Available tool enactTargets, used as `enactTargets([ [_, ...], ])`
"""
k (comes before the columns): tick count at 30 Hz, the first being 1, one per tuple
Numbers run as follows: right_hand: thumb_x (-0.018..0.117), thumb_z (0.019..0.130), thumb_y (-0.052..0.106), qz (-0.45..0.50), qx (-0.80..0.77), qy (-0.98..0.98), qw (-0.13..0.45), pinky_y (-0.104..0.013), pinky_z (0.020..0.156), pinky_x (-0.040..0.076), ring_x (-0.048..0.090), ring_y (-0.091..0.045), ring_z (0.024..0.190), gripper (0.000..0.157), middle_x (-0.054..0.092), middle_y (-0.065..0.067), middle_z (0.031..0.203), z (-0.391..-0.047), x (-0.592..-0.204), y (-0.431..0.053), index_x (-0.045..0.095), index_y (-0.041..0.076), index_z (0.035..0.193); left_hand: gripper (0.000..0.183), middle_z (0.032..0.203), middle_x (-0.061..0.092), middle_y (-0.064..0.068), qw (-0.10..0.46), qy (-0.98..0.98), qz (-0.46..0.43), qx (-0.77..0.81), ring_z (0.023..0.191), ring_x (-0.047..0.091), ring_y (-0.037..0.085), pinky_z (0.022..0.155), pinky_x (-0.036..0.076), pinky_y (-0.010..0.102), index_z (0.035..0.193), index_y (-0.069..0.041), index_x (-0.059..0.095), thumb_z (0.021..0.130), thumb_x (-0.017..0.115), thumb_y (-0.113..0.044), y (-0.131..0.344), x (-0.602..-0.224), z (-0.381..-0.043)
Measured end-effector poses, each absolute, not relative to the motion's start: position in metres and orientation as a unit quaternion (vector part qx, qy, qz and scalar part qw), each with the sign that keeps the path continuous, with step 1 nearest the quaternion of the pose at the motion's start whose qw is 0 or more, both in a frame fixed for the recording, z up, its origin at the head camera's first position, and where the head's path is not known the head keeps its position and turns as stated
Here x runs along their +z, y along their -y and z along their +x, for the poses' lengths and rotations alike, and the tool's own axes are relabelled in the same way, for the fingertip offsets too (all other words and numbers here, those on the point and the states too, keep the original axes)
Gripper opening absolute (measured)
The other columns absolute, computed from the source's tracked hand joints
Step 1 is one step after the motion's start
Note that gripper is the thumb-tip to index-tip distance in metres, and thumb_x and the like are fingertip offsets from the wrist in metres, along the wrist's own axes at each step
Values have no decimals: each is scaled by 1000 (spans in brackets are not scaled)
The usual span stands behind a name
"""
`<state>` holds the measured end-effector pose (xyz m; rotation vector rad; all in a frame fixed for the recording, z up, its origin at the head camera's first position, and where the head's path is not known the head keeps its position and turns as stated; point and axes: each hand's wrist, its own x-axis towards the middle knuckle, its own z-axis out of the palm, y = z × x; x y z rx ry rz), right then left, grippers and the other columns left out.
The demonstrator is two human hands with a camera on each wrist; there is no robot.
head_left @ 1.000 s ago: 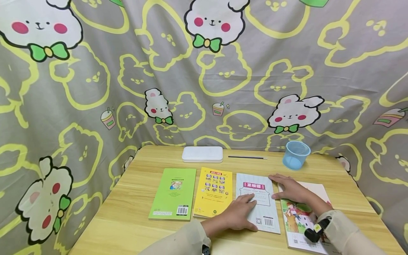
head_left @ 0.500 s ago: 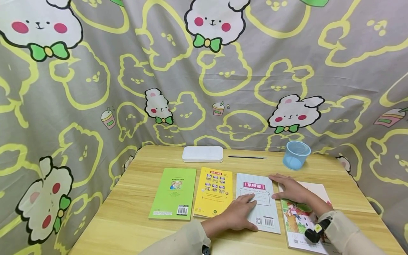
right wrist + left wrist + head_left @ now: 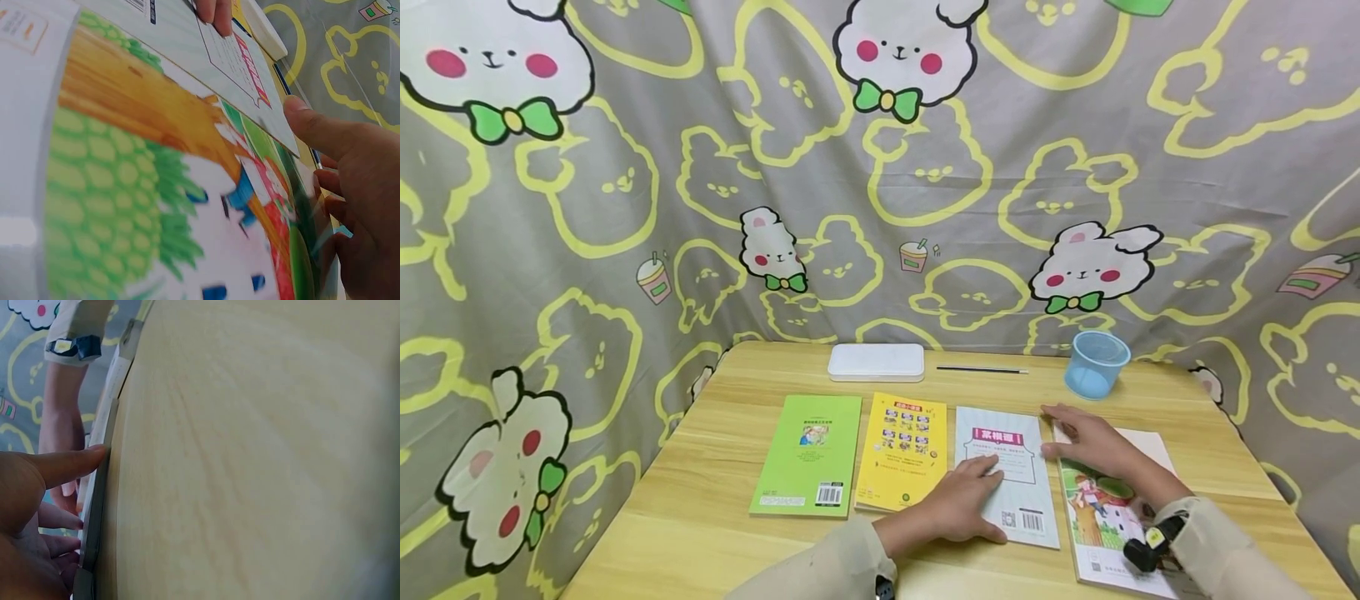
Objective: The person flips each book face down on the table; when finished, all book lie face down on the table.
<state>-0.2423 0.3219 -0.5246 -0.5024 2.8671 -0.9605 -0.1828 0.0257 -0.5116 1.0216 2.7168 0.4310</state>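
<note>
Arrangement of books and hands on a wooden table [image 3: 700, 517], clock directions read from the pale blue book [image 3: 1022, 500], with twelve toward the patterned curtain [image 3: 880, 287] and six toward the seated person. The pale blue book lies flat, right of the table's middle, barcode at its near end. The left hand [image 3: 961, 502], at about eight o'clock, rests on its side edge and cover, fingers spread and loosely extended, thumb at the near edge; it grips nothing that I can see. The right hand [image 3: 1093, 444], at about two o'clock, lies by the far right corner, fingers relaxed and slightly bent, thumb held apart from them; whether it touches the pale blue book I cannot tell. Below this hand, at three o'clock, lies the illustrated book [image 3: 1101, 517], its colourful drawing partly covered by the forearm and a black wrist device [image 3: 1152, 546]. At nine o'clock, just beside the pale blue book, is the yellow book [image 3: 898, 454]; farther out in that direction, the green book [image 3: 808, 454]. Along the far side stand or lie a white case [image 3: 876, 362] at eleven, a dark pencil [image 3: 981, 369] at twelve and a blue mesh cup [image 3: 1093, 371], upright, at one.
</note>
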Motion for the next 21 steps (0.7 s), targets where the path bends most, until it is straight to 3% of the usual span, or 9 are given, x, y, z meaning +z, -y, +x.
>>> enactTargets([
  [10, 73, 91, 56, -113, -298, -947, 31, -75, 109, 31, 32, -60, 141, 90, 37, -35, 156, -232, -525, -346, 44, 0, 154, 91, 168, 29, -5, 103, -923, 340, 150, 154, 28, 13, 121, 32, 31, 155, -17, 47, 80, 84, -53, -26, -511, -181],
  [21, 67, 95, 58, -99, -260, -960, 15, -74, 102, 38, 41, -60, 135, 84, 47, -35, 149, -219, -526, -380, 48, -2, 150, 92, 168, 29, -6, 102, -923, 341, 149, 154, 27, 11, 121, 33, 31, 156, -18, 47, 80, 84, -54, -26, -514, -182],
])
